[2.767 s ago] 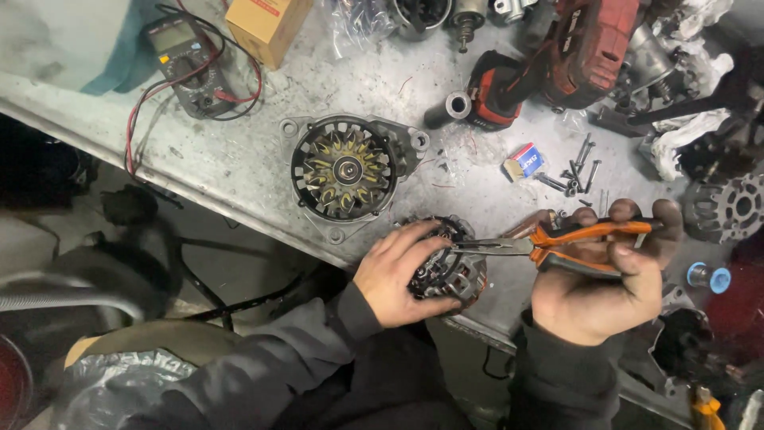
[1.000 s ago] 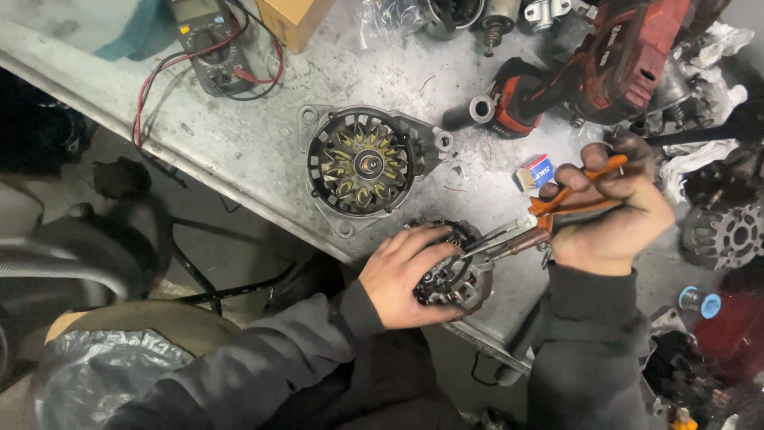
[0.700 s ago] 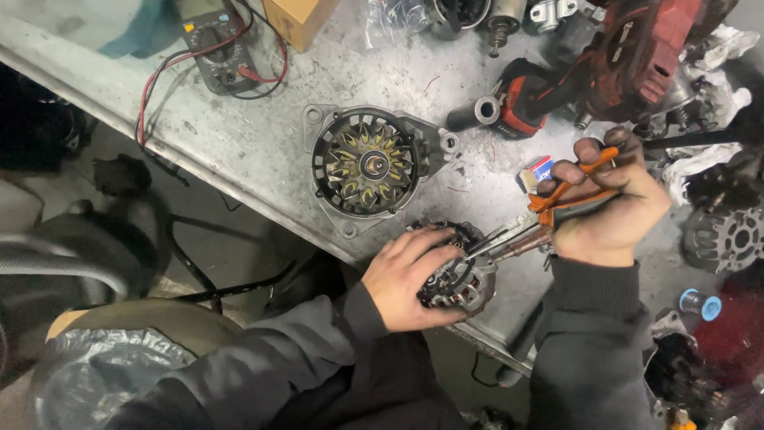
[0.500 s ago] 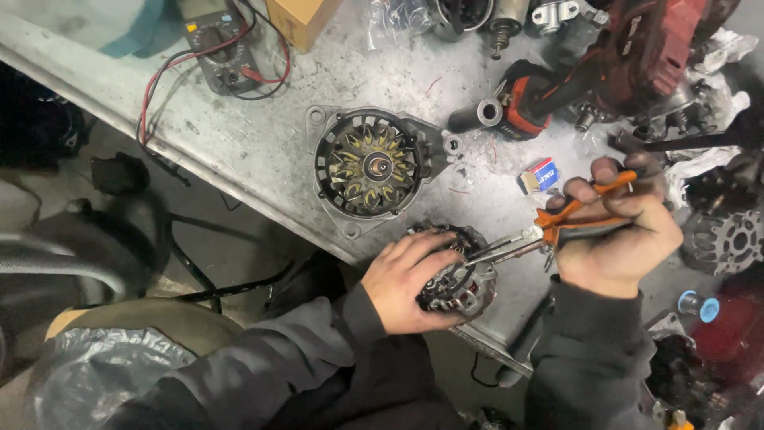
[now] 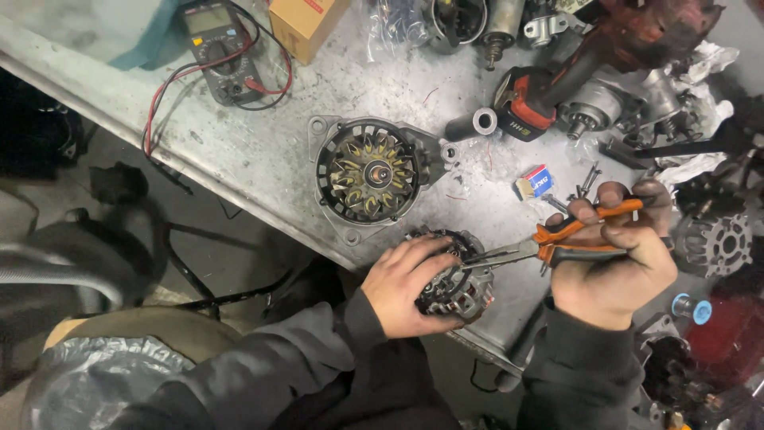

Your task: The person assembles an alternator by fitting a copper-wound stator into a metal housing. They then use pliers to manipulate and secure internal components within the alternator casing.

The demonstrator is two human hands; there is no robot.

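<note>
My left hand (image 5: 404,285) grips a small round alternator part (image 5: 459,280) with copper windings at the near edge of the metal workbench (image 5: 263,131). My right hand (image 5: 614,255) holds orange-handled needle-nose pliers (image 5: 557,243). The plier tips reach into the top of the part, just beside my left fingers. A larger alternator housing half (image 5: 372,173), with its stator showing, lies flat on the bench just behind the part.
A multimeter (image 5: 213,41) with red and black leads and a cardboard box (image 5: 304,24) sit at the back left. A red power tool (image 5: 573,72), a small matchbox-like box (image 5: 535,181), loose bolts and other alternator parts crowd the right side. A chair (image 5: 79,263) stands at left.
My right hand has turned the pliers from a raised angle to nearly level and drawn back to the right; the tips stay in the part. My left hand keeps its grip.
</note>
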